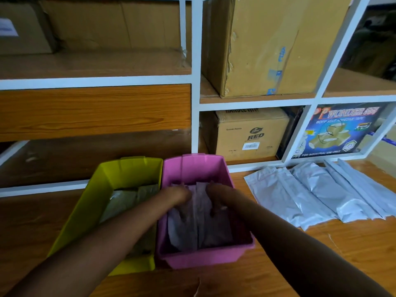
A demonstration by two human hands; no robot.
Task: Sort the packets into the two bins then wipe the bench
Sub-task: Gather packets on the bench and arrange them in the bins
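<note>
A wooden tabletop [278,264] ran up to white-framed shelving [196,93] that filled the view from 9 through 12 to 3 o'clock. The shelving was stocked with cardboard boxes [267,50], with a blue tape carton [338,129] at 2 o'clock.

At 6 o'clock a yellow-green bin [90,200] and a pink bin [203,259] stood side by side, walls touching, just in front of the shelving. The yellow-green bin held flat packets [122,200].

Both hands reached into the pink bin. The right hand [216,197] curled its fingers over the standing packets [201,221]. The left hand [179,195] was buried among them, so its grip could not be told.

Silver packets [310,194] lay overlapped at 4 o'clock against the shelf foot. Bare wood showed between them and the pink bin.
</note>
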